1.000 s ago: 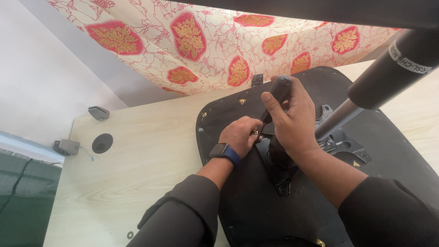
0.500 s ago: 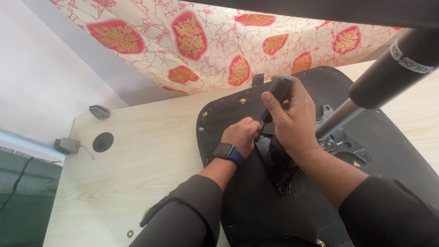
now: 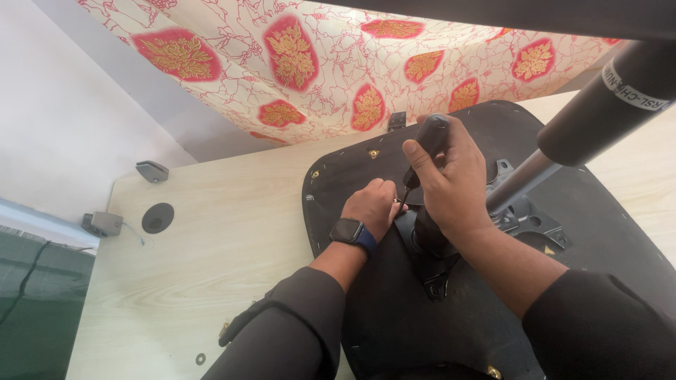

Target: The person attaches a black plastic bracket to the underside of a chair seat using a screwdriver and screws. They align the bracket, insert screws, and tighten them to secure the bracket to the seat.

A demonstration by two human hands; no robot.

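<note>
An upturned black chair seat (image 3: 591,232) lies on a light wooden table (image 3: 225,239). My right hand (image 3: 454,183) is shut on the black handle of a screwdriver (image 3: 426,144), held tilted with its tip down toward the metal mounting plate (image 3: 433,271). My left hand (image 3: 373,207), with a dark smartwatch on the wrist, has its fingers closed at the screwdriver tip, where a small part seems pinched; I cannot make it out. A gas-lift cylinder (image 3: 605,105) rises from the seat's mechanism at the right.
A red and cream floral cloth (image 3: 338,70) hangs along the table's far side. A round cable hole (image 3: 158,217), a grey clip (image 3: 152,171) and a small grey box (image 3: 103,224) sit near the table's left edge. A small washer (image 3: 201,359) lies near me.
Both hands stay at the same spot on the seat plate; only a slight shift of the screwdriver hand shows.
</note>
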